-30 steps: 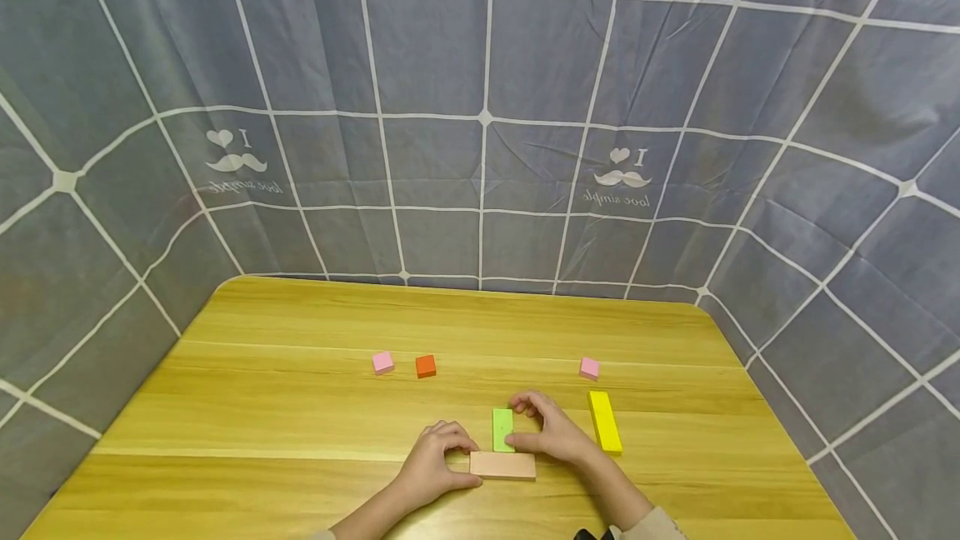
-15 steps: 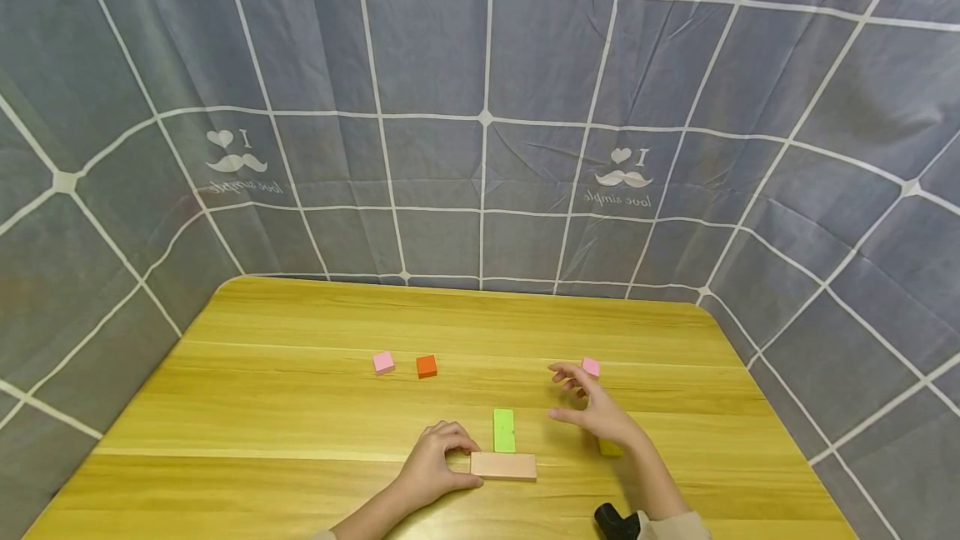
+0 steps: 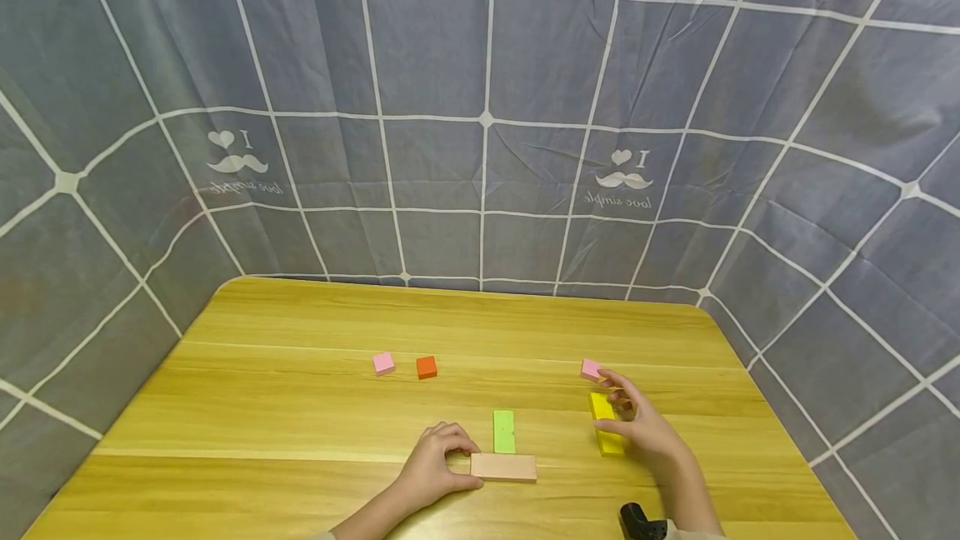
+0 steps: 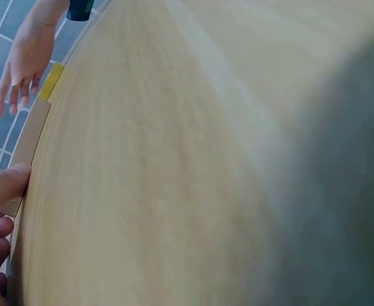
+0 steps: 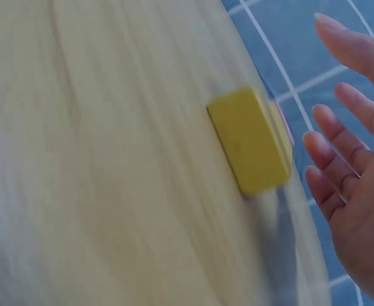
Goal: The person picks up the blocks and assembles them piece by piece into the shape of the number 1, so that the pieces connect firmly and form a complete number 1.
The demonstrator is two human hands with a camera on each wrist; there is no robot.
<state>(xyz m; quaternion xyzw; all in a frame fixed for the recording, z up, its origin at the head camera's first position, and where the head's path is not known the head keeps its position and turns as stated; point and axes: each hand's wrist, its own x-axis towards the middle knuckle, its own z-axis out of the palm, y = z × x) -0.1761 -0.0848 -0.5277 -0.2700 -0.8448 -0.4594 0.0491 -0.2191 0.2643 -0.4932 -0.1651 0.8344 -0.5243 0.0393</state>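
My left hand [image 3: 438,463] holds the left end of a plain wooden block [image 3: 504,467], thumb at the near side and fingers at the far side. The left wrist view shows the thumb [image 4: 7,186] on that block's end. A light green block [image 3: 504,432] lies behind the wooden one, its short end against or very close to the long side. Over the yellow block [image 3: 602,408] hovers my right hand [image 3: 651,432], fingers spread and holding nothing. In the right wrist view the yellow block [image 5: 251,143] stands apart from the fingertips.
A pink block [image 3: 590,369] lies just beyond my right fingertips. Farther left are another pink block [image 3: 383,363] and an orange-red block [image 3: 426,367]. The wooden table [image 3: 262,407] ends at a grey grid-patterned curtain [image 3: 435,157].
My right hand has left the green block and moved right, now above the yellow block. My left hand and the wooden block have stayed in place.
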